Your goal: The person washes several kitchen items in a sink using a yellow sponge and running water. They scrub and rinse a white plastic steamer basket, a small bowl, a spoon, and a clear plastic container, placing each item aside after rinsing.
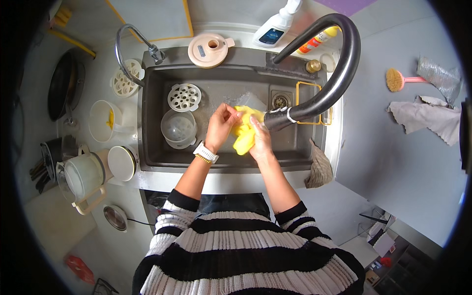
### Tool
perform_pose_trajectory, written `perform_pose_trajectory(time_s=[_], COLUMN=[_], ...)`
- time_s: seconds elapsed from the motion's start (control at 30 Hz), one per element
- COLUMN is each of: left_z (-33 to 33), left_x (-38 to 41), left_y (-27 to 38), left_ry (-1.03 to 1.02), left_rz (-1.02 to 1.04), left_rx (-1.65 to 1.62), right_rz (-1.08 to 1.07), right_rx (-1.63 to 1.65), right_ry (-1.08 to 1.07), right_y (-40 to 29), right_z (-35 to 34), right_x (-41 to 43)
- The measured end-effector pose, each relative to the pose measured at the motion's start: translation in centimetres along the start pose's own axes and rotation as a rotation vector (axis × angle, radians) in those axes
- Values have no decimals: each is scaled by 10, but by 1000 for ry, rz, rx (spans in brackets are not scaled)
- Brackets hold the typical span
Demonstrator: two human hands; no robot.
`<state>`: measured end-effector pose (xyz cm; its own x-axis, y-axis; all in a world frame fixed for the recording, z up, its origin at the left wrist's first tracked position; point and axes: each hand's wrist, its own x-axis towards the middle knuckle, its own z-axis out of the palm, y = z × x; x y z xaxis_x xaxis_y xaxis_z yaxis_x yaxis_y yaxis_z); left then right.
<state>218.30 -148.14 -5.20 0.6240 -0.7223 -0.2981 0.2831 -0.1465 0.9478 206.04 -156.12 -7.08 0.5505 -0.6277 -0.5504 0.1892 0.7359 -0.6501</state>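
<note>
A crumpled yellow cloth (244, 139) is held between my two hands over the dark kitchen sink (236, 166). My left hand (220, 125), with a white watch at the wrist, pinches its upper left part. Gripping its right side, my right hand (261, 138) is close to the outlet of the black arched faucet (344, 70). Water splashes onto the basin floor just beyond the cloth. Along the basin's left side, a round white perforated tray (184, 97) lies behind a translucent round container (178, 126), which has another pale piece under it.
A chrome tap (120, 51), a pink lid (206, 61) and a white spray bottle (271, 31) stand around the sink. Left are a white bowl (99, 127) and a blender jug (79, 177). A yellow wire rack (308, 84) is at the basin's right, near a hanging grey cloth (320, 167).
</note>
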Motion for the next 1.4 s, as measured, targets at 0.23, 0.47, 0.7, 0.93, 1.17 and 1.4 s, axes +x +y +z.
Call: perform_pose_trajectory(time_s=[0.23,0.47,0.7,0.93,1.17,1.4], left_z=[-1,-16,-8,13,10,-20], left_x=[-9,-12,-9,-1,-6,-14], left_y=[-15,-16,-7,-10,-14,-25], left_ry=[25,-33,-68,-45,-9,-49], left_rz=[-56,117,147,-48,-58,107], left_rx=[-40,87,111,-80,39,168], right_rz=[51,76,92,27,43,171], right_rx=[-36,163,242,95,-46,321], right_ry=[56,-169,-254,-98,-29,-365], right_y=[-8,-26,-28,-13,-6,-28], right_z=[10,-10,-13,9,-10,-27], right_x=[-4,13,11,-11,1,17])
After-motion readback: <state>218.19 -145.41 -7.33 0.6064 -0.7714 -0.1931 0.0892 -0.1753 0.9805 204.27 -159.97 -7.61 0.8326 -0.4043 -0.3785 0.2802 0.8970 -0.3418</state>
